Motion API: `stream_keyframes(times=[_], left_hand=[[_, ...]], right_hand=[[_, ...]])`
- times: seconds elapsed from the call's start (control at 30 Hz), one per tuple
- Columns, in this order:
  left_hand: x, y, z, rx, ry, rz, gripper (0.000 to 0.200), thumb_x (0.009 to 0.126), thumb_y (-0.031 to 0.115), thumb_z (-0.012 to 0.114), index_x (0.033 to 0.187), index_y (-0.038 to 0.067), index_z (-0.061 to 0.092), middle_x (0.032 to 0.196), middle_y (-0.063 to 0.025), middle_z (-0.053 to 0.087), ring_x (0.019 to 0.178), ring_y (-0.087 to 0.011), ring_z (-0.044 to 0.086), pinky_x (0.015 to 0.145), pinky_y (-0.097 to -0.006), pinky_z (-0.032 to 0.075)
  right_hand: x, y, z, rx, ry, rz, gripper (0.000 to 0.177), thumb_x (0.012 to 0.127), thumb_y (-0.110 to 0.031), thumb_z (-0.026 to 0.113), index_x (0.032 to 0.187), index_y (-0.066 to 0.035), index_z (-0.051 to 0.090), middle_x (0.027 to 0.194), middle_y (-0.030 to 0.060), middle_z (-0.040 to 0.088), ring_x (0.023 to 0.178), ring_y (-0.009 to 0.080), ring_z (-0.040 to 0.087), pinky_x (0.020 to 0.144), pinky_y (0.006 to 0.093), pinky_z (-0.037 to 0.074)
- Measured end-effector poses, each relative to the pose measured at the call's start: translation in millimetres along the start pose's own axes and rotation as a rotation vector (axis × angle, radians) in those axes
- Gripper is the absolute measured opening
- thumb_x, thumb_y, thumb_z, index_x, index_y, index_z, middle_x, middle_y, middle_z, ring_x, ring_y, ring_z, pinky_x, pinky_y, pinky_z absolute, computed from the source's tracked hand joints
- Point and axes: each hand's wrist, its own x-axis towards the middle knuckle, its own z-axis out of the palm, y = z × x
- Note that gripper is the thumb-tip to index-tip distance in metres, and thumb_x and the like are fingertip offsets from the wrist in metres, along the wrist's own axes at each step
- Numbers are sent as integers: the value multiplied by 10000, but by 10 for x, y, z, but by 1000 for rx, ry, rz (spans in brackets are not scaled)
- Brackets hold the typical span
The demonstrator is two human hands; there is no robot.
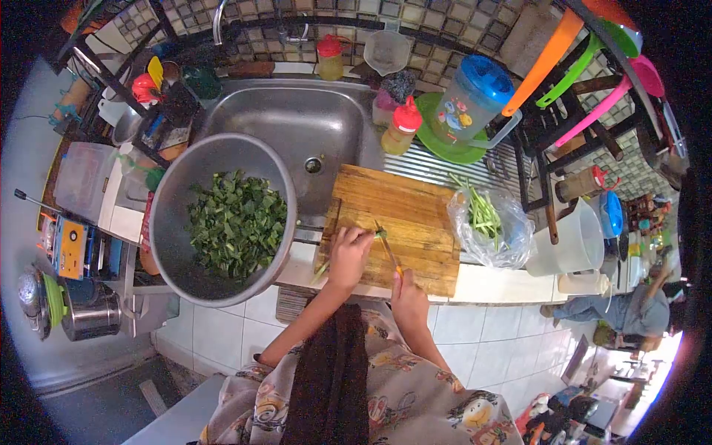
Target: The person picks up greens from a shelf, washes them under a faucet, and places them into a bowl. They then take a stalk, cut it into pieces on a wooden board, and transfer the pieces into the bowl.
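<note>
My right hand (409,294) is closed around the yellow handle of a knife (389,248), its blade angled up and left over a wooden cutting board (419,200). At the blade's tip is a small green vegetable piece (380,233). My left hand (351,256) is closed just left of the blade, fingertips pinched at the green piece. A pale green stalk (322,271) lies on the board's left edge, beside my left wrist. Left of the board, a large grey basin (167,245) holds chopped green leaves (236,222). A clear plastic bag (512,248) with green stalks (482,213) touches the board's right side.
Behind the basin and board is a steel sink (297,100). A red-capped bottle (401,127) and a blue-lidded jug (475,100) on a green plate (428,122) stand behind the board. Colored utensils hang upper right. A person (630,311) sits far right.
</note>
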Motion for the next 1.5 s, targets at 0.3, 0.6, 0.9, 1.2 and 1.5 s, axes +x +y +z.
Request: stream_keyframes(times=[0.3,0.6,0.9,1.2,1.5], left_hand=[[42,14,-25,-62,-22,-35,103,756,88,618,851,59,647,856,-66,592,828,-277,540,741,-375,448],[52,26,-35,-61,-28,-55,112,748,69,624,853,53,659,848,-72,600,835,-280,550,744,-374,450],[-5,10,-71,-18,-50,-16,169,759,39,588,915,61,649,870,-89,572,856,-298,535,756,-401,436],[26,-20,-93,-188,-63,-196,83,802,86,578,833,17,610,800,-136,565,787,-331,551,683,-395,445],[56,-35,-97,-156,-87,-141,100,809,106,567,838,24,616,839,-131,573,812,-325,553,719,-394,450]], right_hand=[[12,-154,202,-176,38,20,268,918,-332,425,891,-67,457,510,161,573,491,355,605,435,454,489],[-151,-19,140,-259,-12,66,289,914,-365,421,987,-90,471,513,138,583,483,322,614,421,429,494],[72,-18,26,-101,-33,53,311,920,-347,399,1037,-67,468,557,200,585,540,404,599,487,510,481],[-1,-119,15,-110,-55,-13,297,918,-326,410,1008,-51,476,544,181,587,513,370,604,453,472,487],[101,-175,203,-210,45,-49,272,908,-348,437,946,-84,486,518,146,580,485,347,604,420,451,489]])
